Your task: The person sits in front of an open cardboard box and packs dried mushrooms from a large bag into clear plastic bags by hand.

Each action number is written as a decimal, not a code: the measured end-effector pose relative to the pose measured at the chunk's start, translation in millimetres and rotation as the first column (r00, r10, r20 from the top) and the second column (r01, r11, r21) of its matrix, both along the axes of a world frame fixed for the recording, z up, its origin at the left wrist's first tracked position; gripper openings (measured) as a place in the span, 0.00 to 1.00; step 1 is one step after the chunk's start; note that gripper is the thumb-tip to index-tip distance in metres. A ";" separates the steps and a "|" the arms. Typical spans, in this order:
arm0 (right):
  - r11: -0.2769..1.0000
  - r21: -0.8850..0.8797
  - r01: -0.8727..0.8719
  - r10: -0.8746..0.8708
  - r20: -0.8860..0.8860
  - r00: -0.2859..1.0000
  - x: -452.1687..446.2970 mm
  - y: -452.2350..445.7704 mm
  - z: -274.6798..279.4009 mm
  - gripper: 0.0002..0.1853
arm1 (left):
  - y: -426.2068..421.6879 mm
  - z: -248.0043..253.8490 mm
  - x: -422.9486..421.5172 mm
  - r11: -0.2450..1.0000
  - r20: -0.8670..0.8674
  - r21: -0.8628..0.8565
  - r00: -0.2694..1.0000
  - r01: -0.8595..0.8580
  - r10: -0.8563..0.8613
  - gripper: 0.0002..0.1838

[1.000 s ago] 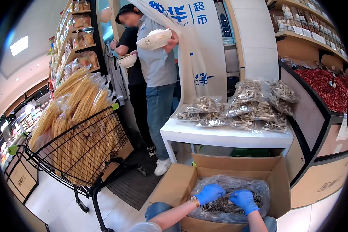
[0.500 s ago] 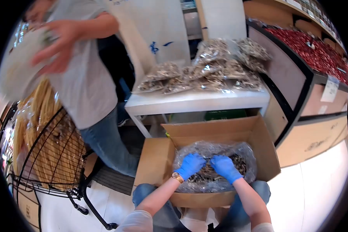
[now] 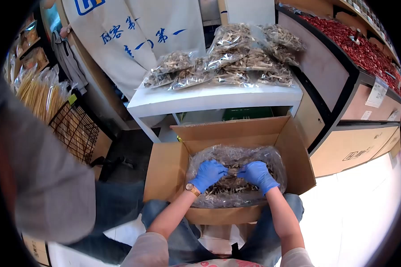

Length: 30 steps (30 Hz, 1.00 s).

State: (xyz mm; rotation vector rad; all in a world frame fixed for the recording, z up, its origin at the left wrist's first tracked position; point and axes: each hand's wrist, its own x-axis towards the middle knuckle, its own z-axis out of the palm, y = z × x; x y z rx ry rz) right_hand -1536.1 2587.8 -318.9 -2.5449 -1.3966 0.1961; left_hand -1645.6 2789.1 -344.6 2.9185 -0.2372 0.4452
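Note:
My left hand (image 3: 209, 174), in a blue glove with a wristwatch (image 3: 193, 189) below it, has its fingers pinched on dried mushrooms (image 3: 234, 183). Close by on the right, my right hand (image 3: 259, 175), also blue-gloved, pinches at the same thin brown stems. Small pieces between my fingertips are partly hidden. Both hands are just over a clear plastic liner bag (image 3: 202, 202) holding a loose heap of the mushrooms. The liner sits inside an open cardboard box (image 3: 165, 171) between my knees, flaps spread outward.
Several filled clear bags (image 3: 229, 60) of dried mushrooms are piled on a white table (image 3: 209, 96) behind the box. At right stands a bin of red dried goods (image 3: 365, 49). A person (image 3: 53, 178) is close on my left, near a black wire basket (image 3: 78, 129).
The other person has come from the back left to close beside me, no longer showing the white bag. My view has shifted. My hands stay over the mushrooms, fingers still pinched.

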 end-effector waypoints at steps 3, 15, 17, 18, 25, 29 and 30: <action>1.000 0.002 -0.006 0.006 -0.073 0.997 14.4 -19.7 9.1 0.12 | 19.8 5.0 -6.2 0.970 -0.018 -0.237 0.998 -0.060 0.057 0.08; 0.940 -0.017 0.340 -0.334 -0.238 0.912 35.2 -43.0 8.0 0.13 | 41.9 -7.3 -8.0 0.936 -0.180 -0.245 0.960 -0.254 0.214 0.08; 0.977 0.054 0.206 -0.203 -0.047 0.978 22.8 -33.0 5.3 0.12 | 34.3 -5.5 -6.4 0.948 -0.222 -0.186 0.951 -0.257 0.214 0.08; 0.977 0.042 0.211 -0.208 -0.057 0.976 15.1 -27.1 1.1 0.12 | 30.6 -2.0 -5.1 0.952 -0.202 -0.190 0.959 -0.240 0.201 0.08; 0.993 -0.017 -0.116 0.116 0.265 0.957 -17.3 23.7 -26.1 0.11 | -6.7 7.1 -1.1 0.999 0.091 -0.032 0.996 0.008 -0.005 0.07; 0.997 0.075 -0.020 0.016 0.053 0.998 -3.3 9.4 -8.6 0.11 | 0.6 2.3 -0.2 0.998 -0.023 -0.063 0.999 -0.030 0.029 0.08; 0.997 0.063 0.037 -0.036 -0.011 0.999 4.0 0.3 -1.5 0.11 | 6.4 1.4 0.7 0.992 -0.019 -0.107 0.998 -0.066 0.064 0.09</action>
